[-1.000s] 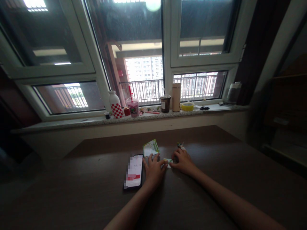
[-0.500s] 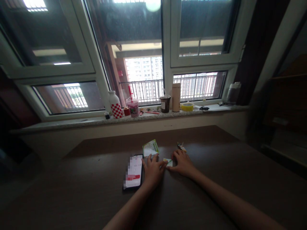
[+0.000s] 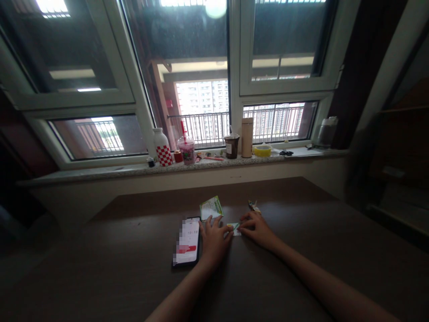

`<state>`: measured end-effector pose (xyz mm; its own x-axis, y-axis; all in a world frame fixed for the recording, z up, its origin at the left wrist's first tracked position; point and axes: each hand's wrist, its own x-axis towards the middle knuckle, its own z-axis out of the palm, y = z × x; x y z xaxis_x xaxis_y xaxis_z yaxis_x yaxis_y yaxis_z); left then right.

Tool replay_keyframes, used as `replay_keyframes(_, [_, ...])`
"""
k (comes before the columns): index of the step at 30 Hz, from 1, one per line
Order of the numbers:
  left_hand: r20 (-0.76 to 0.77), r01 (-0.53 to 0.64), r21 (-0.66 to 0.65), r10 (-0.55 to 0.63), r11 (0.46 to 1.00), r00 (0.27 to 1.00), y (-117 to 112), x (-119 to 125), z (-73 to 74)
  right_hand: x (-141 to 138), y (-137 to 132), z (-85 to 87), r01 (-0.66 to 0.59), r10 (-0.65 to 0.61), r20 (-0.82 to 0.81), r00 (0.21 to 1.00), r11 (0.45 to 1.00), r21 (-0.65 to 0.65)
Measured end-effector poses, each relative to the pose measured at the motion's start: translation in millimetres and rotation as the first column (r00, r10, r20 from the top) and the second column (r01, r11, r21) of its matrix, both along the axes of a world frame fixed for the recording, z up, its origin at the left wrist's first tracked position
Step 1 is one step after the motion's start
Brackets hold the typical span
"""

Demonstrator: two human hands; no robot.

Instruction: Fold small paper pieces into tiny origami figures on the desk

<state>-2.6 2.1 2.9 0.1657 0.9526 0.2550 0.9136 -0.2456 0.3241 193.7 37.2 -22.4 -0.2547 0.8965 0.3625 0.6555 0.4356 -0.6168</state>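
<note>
A small white-and-green piece of paper (image 3: 236,229) lies on the table between my hands. My left hand (image 3: 214,236) rests with its fingers spread, and its thumb tip presses on the paper's left side. On the other side, my right hand (image 3: 256,230) has its thumb and fingers pinched together at the paper's right edge. A larger green-and-white card (image 3: 212,209) sits just beyond my left fingertips. Left of that hand lies a phone (image 3: 187,243) with a lit screen. Past my right knuckles is a small crumpled colourful piece (image 3: 254,206), partly hidden by the hand.
The brown table (image 3: 134,232) reaches toward a stone windowsill (image 3: 134,170). Along the sill stand a checked bottle (image 3: 163,150), a pink cup (image 3: 186,151), a dark cup (image 3: 231,146), a tan flask (image 3: 247,138), yellow tape (image 3: 262,152) and black scissors (image 3: 286,153).
My right fingers have drawn closer together at the paper's right edge, and the paper's visible shape has changed slightly. My left hand stays nearly in place.
</note>
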Motion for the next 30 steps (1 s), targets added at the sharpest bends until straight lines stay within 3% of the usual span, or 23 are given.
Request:
replay_keyframes(4, [0.0, 0.003, 0.024, -0.003, 1.0, 1.0, 0, 0, -1.0, -3, -4, 2.8, -0.003, 0.003, 0.044, 0.999, 1.0, -0.001])
replay_keyframes(15, [-0.011, 0.034, -0.003, -0.034, 0.999, 0.999, 4, -1, 1.1, -9, -1, 7.1, 0.165, -0.173, 0.133, 0.976, 0.984, 0.065])
replay_keyframes(22, [0.009, 0.036, -0.009, -0.036, 0.999, 0.999, 5, -2, -0.9, -10, 1, 6.5, 0.211, -0.219, 0.169, 0.961, 0.975, 0.064])
replay_keyframes(30, [0.041, 0.018, -0.018, -0.018, 1.0, 0.999, 3, -2, -1.0, -8, 6, -1.4, 0.198, -0.204, 0.095, 0.974, 0.978, 0.068])
